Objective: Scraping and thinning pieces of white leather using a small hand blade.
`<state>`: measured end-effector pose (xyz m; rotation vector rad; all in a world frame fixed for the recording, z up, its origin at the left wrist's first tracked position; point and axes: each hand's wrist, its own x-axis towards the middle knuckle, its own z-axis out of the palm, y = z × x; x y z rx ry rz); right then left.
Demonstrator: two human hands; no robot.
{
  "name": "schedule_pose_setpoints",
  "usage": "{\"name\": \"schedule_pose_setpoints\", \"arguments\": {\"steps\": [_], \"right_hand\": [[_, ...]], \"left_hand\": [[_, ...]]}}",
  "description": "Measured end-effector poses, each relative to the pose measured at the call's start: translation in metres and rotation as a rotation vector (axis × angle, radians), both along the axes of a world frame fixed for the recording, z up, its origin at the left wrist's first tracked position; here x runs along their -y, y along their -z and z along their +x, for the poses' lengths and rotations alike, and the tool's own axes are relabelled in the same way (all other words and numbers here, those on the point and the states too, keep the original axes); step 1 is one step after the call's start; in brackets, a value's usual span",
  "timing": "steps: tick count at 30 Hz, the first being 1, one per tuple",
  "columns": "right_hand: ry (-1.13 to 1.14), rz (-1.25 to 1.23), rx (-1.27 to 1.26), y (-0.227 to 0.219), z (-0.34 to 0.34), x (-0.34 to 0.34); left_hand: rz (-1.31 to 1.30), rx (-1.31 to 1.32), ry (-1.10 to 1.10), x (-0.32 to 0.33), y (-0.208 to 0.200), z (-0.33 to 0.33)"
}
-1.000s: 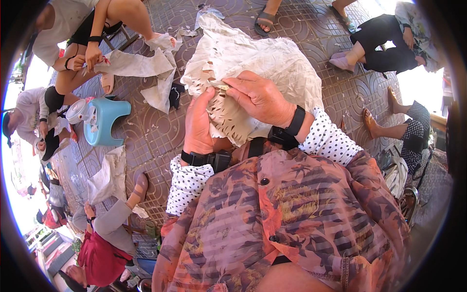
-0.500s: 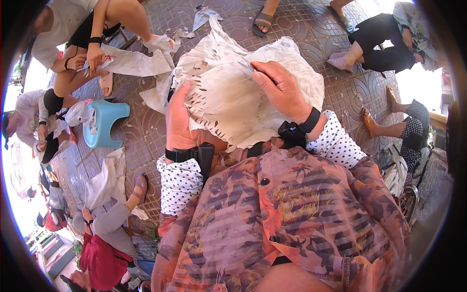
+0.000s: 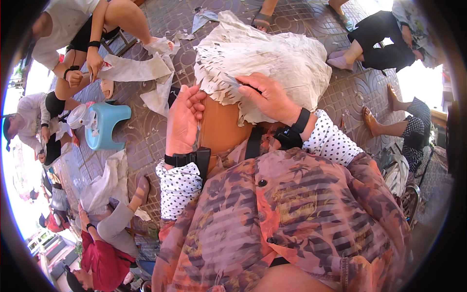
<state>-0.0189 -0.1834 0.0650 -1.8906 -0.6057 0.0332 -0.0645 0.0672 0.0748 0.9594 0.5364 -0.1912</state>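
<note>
A pale, crinkled sheet of cloth (image 3: pixel 282 63), with rows of slits and a frayed left part, lies spread out in front of me. My right hand (image 3: pixel 270 97) is closed around a small tool with a dark handle. Its thin, pointed metal blade (image 3: pixel 232 81) reaches over the slit part of the cloth; whether it is a knife or scissors I cannot tell. Left of the cloth's edge, my left hand (image 3: pixel 184 119) is held palm up, its fingers loosely bent and nothing visible in them. Below the cloth, a smooth orange-brown surface (image 3: pixel 216 129) shows between my hands.
At the upper left a seated person handles a strip of pale cloth (image 3: pixel 134 68). A blue plastic stool (image 3: pixel 109 124) with a small white fan (image 3: pixel 78 116) stands to my left. Below it, another person holds pale cloth (image 3: pixel 107 180). More people sit at the right. Scraps lie on the patterned paving.
The cloth has shifted away from me and to the right, uncovering the orange-brown surface. My left hand has let go of its edge. My right hand has come slightly nearer and to the left.
</note>
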Motion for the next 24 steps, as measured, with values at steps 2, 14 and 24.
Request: {"name": "schedule_pose_setpoints", "arguments": {"steps": [2, 14, 24], "right_hand": [[-0.015, -0.022, -0.033, 0.005, 0.0, 0.005], [0.073, 0.082, -0.126, 0.0, -0.002, 0.02], [0.128, 0.16, -0.033, -0.014, -0.011, 0.045]], "left_hand": [[0.222, -0.038, 0.085, 0.004, -0.005, 0.006], [0.639, 0.172, 0.195, 0.03, -0.014, 0.033], [-0.292, 0.143, 0.201, 0.064, -0.02, 0.049]]}}
